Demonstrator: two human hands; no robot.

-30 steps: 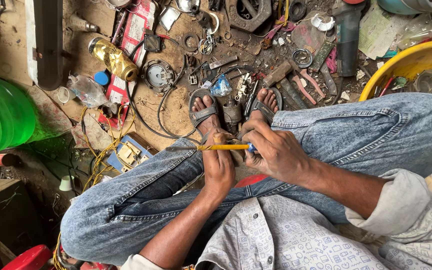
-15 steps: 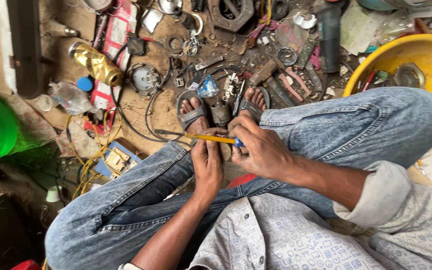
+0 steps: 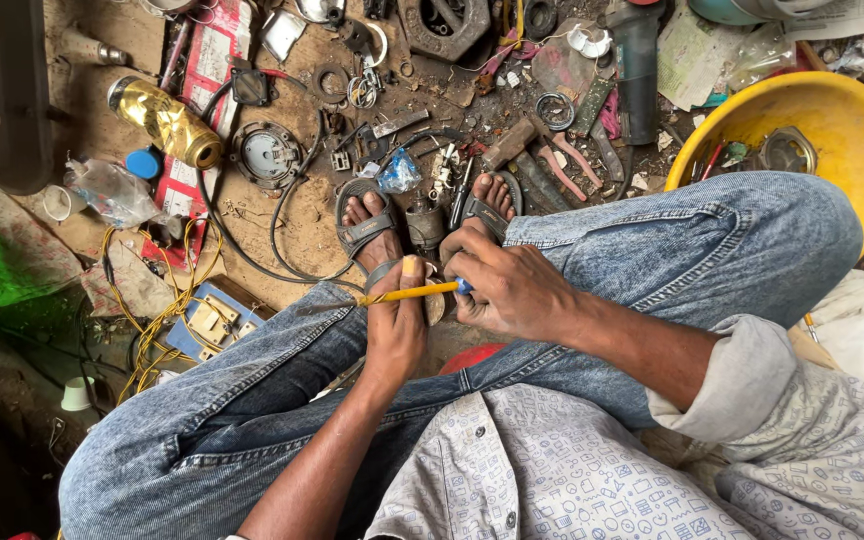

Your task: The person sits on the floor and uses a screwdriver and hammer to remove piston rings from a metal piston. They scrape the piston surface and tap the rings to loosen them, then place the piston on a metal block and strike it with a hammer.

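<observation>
Head view. The person sits with both knees drawn up, in blue jeans [image 3: 652,250] and a patterned grey shirt [image 3: 552,470], feet in grey sandals [image 3: 367,225] on the dirt floor [image 3: 302,215].

Right hand [image 3: 512,290]: grip clenched around the blue handle end of a yellow screwdriver [image 3: 414,292]. The tool lies nearly horizontal between the knees, its shaft pointing toward the person's left.

Left hand [image 3: 395,335]: fingers [image 3: 407,272] extended forward and pressed together, lying under and against the screwdriver shaft. Whether this grip grasps anything beneath the shaft cannot be told; a curved grey piece [image 3: 384,270] shows just beyond the fingertips, partly hidden.

Between the feet: a small dark cylindrical part [image 3: 426,225] standing on the floor, with a crumpled blue-clear plastic wrapper [image 3: 398,172] just beyond it.

Floor, person's left: a gold foil-covered cylinder [image 3: 167,122], a round metal cover plate [image 3: 267,155], a blue bottle cap [image 3: 142,162], a crushed clear plastic bottle [image 3: 112,190], tangled yellow wire [image 3: 157,310] beside a blue switch plate [image 3: 210,320], and a black cable [image 3: 282,235] looping near the left foot.

Floor, person's right: a yellow plastic basin [image 3: 852,130] holding small parts, just beside the right knee. Beyond the feet lie pliers with red grips [image 3: 567,160] and scattered metal scrap.
</observation>
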